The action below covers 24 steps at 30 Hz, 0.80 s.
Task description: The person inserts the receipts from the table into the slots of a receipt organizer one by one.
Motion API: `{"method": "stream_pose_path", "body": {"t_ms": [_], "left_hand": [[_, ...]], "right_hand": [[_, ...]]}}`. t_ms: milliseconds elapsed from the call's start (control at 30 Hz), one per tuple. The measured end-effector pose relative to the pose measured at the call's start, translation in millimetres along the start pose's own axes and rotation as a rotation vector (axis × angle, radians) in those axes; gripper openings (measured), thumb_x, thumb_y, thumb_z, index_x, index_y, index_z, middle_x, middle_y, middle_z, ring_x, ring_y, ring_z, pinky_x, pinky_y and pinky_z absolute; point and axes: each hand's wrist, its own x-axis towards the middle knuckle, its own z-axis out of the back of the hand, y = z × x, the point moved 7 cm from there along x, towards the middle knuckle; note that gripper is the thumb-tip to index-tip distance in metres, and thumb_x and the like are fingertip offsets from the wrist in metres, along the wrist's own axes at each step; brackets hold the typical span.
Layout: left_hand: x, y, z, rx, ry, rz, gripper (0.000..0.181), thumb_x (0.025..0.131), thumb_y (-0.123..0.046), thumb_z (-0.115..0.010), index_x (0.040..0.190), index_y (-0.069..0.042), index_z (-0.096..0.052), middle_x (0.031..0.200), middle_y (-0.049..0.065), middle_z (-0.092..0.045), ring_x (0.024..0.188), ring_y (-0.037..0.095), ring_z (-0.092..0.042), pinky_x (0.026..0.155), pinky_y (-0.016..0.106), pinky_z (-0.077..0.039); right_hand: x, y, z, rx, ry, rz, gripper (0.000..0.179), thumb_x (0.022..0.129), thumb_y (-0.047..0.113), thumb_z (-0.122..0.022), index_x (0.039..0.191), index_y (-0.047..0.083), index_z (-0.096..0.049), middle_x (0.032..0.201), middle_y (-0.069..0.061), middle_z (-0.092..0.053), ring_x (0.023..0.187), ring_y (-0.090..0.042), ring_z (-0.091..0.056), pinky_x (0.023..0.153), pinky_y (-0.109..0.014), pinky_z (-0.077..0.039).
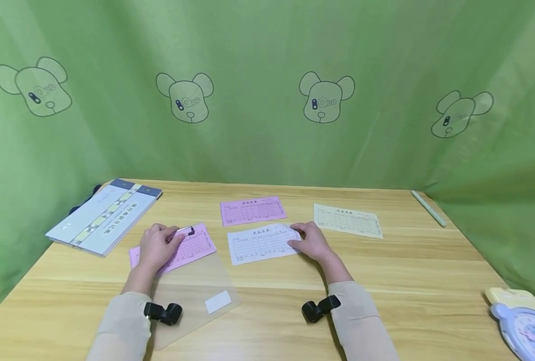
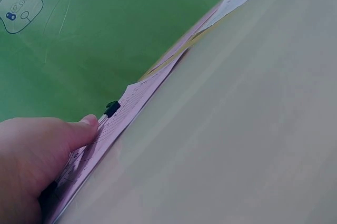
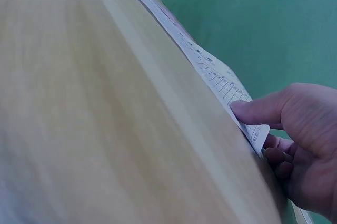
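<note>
In the head view my left hand is at the top of a see-through clipboard with a white label. Its thumb and fingers hold the thin metal clip with black ends; the far fingertips are hidden. A pink printed form lies on the board's upper part, partly under that hand. To the right, my right hand pinches the right edge of a white printed form. The right wrist view shows the thumb on top of the white form and its corner bent up a little.
Behind the white form lies another pink form, with a pale yellow form to its right. A banded account book is at the far left. A pale green pen, a blue clock and a yellow object are along the right side.
</note>
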Motion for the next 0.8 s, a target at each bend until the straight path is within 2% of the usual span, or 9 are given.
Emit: {"method": "stream_pose_path", "body": {"t_ms": [133, 367, 500, 600, 700, 800], "left_hand": [[1.1, -0.4, -1.3, 0.0, 0.006, 0.007, 0.043, 0.084, -0.032, -0.053, 0.113, 0.0, -0.055, 0.096, 0.014, -0.045, 0.084, 0.028, -0.037, 0.07, 0.039, -0.029], [1.3, -1.3, -2.3, -0.002, 0.011, 0.008, 0.043, 0.084, -0.032, -0.054, 0.113, 0.0, -0.055, 0.095, 0.014, -0.045, 0.084, 0.027, -0.037, 0.07, 0.039, -0.029], [0.4, -1.8, -0.5, -0.004, 0.005, 0.002, 0.043, 0.084, -0.032, -0.054, 0.112, 0.001, -0.055, 0.095, 0.014, -0.045, 0.084, 0.028, -0.037, 0.07, 0.039, -0.029], [-0.2, -2.2, 0.9, -0.003, 0.002, -0.002, 0.043, 0.084, -0.031, -0.054, 0.112, 0.001, -0.055, 0.095, 0.015, -0.045, 0.084, 0.028, -0.038, 0.07, 0.04, -0.029], [-0.8, -1.9, 1.1, -0.001, 0.004, -0.003, 0.042, 0.084, -0.031, -0.054, 0.112, 0.002, -0.055, 0.095, 0.015, -0.045, 0.084, 0.028, -0.038, 0.07, 0.04, -0.029], [-0.9, -1.6, 1.0, -0.002, 0.006, -0.002, 0.042, 0.084, -0.03, -0.054, 0.112, 0.001, -0.055, 0.094, 0.015, -0.045, 0.083, 0.028, -0.037, 0.07, 0.04, -0.029]], "right_hand": [[-1.2, -0.9, 1.4, -0.007, -0.027, 0.004, 0.039, 0.073, 0.011, -0.065, 0.109, -0.001, -0.056, 0.093, -0.012, -0.046, 0.083, -0.024, -0.042, 0.074, -0.036, -0.035], [-3.9, -1.8, 5.4, 0.029, -0.069, -0.007, 0.044, 0.073, 0.008, -0.065, 0.113, 0.006, -0.049, 0.085, -0.011, -0.051, 0.075, -0.024, -0.047, 0.069, -0.037, -0.038], [-5.0, 0.0, 4.3, 0.05, -0.071, 0.016, 0.027, 0.075, 0.005, -0.062, 0.101, 0.006, -0.057, 0.095, -0.013, -0.055, 0.084, -0.026, -0.05, 0.075, -0.039, -0.038], [-5.3, 0.9, 3.5, 0.087, -0.065, 0.014, 0.018, 0.075, 0.001, -0.058, 0.093, 0.004, -0.062, 0.094, -0.012, -0.056, 0.083, -0.024, -0.049, 0.074, -0.036, -0.039], [-5.2, 0.5, 4.3, 0.13, -0.063, 0.006, 0.021, 0.074, -0.003, -0.054, 0.093, 0.002, -0.064, 0.088, -0.011, -0.056, 0.072, -0.021, -0.046, 0.065, -0.032, -0.038], [-5.0, -1.4, 6.0, 0.175, -0.061, 0.005, 0.025, 0.075, -0.007, -0.051, 0.095, 0.001, -0.064, 0.093, -0.012, -0.058, 0.072, -0.019, -0.049, 0.064, -0.03, -0.04]]}}
